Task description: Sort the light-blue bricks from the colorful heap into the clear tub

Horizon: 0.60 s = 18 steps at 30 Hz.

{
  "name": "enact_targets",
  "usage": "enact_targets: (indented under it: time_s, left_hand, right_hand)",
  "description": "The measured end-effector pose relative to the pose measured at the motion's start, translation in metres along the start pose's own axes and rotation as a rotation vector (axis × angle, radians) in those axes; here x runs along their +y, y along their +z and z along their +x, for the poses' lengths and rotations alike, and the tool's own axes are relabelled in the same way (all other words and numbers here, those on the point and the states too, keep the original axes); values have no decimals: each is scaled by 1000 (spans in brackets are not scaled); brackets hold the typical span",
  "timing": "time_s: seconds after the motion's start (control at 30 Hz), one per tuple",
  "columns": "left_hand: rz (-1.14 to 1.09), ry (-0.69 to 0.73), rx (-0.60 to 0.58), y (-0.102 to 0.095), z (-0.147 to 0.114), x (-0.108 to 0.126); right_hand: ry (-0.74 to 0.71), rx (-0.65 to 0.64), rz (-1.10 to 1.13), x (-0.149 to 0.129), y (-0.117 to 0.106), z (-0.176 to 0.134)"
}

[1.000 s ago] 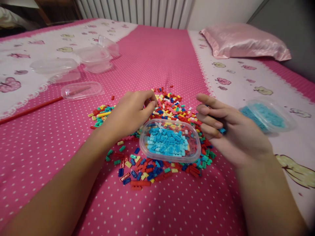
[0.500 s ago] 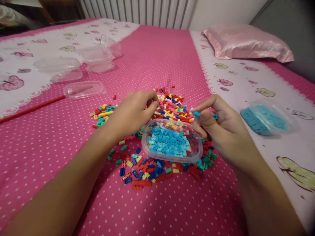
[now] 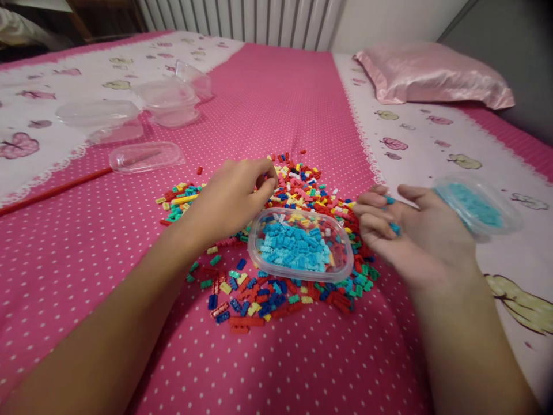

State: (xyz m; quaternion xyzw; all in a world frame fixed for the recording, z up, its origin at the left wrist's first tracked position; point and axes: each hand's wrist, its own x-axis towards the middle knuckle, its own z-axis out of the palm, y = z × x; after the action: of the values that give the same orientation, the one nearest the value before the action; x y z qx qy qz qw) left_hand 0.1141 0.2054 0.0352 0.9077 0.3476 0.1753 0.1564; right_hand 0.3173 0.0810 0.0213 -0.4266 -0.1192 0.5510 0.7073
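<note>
Tub [image 3: 300, 275], clear, sits amid loose bricks [image 3: 259, 305] of many colours; light-blue bricks [image 3: 296, 248] heap over much of its floor, and other colours show through its wall. Right of the tub and slightly beyond, a box [image 3: 512, 222] also holds light-blue bricks. Left of the tub and farther off, a shallow tray [image 3: 170, 163] lies at one end of a red rod [image 3: 56, 192]; past it are clear boxes [image 3: 173, 101].

Just right of the tub, the right hand [image 3: 415, 236] is palm up, fingers loosely curled, thumb spread away, holding blue pieces [image 3: 394, 229] among the fingers. The left hand [image 3: 237, 196], just left of the tub and reaching past it, is over the loose bricks, thumb and forefinger bent with a narrow gap; I cannot tell whether it holds anything.

The right hand is slightly blurred and covers part of the box. The left hand's other fingers are hidden. The rod and both forearms are cut off. The clear boxes overlap and are hard to count.
</note>
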Motion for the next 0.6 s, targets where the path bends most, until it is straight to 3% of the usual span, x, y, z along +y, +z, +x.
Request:
enact_targets:
  time_s: [0.07,0.13,0.43,0.6]
  left_hand:
    - [-3,0,-3,0,0,0]
    - [-4,-5,-10,0,1,0]
    - [0,-7,-15,0,2,-2]
    - [-2,-7,-12,0,1,-1]
  right_hand:
    - [85,-7,51,-2,-2,2]
    - [71,-36,46,-1,-2,2]
    - [-336,-27,-223,8,13,-7]
    - [-365,-108,-372,12,13,-7]
